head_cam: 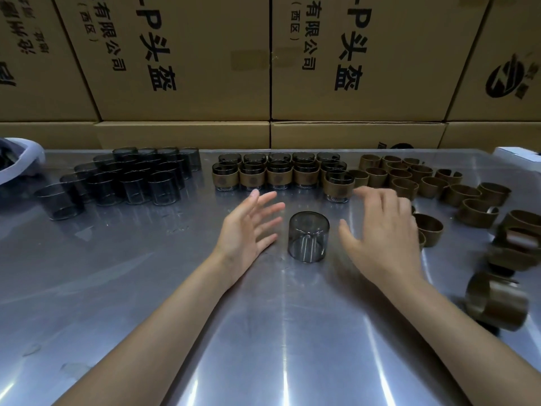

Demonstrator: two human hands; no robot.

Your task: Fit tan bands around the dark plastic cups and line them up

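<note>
One dark see-through cup (308, 237) stands upside down on the metal table (175, 288), with no band on it. My left hand (248, 227) lies just left of it, fingers spread and straight, holding nothing. My right hand (383, 230) hovers just right of it, fingers spread, also holding nothing. Neither hand touches the cup. Behind, several banded cups (278, 175) stand in rows. Bare dark cups (131, 180) are grouped at the back left. Loose tan bands (409, 177) lie at the back right.
More tan bands (497, 303) are scattered along the right edge, some blurred. Stacked cardboard boxes (263, 68) form a wall behind the table. A white bag or bin (20, 159) sits at the far left, and a white object (518, 155) at the far right.
</note>
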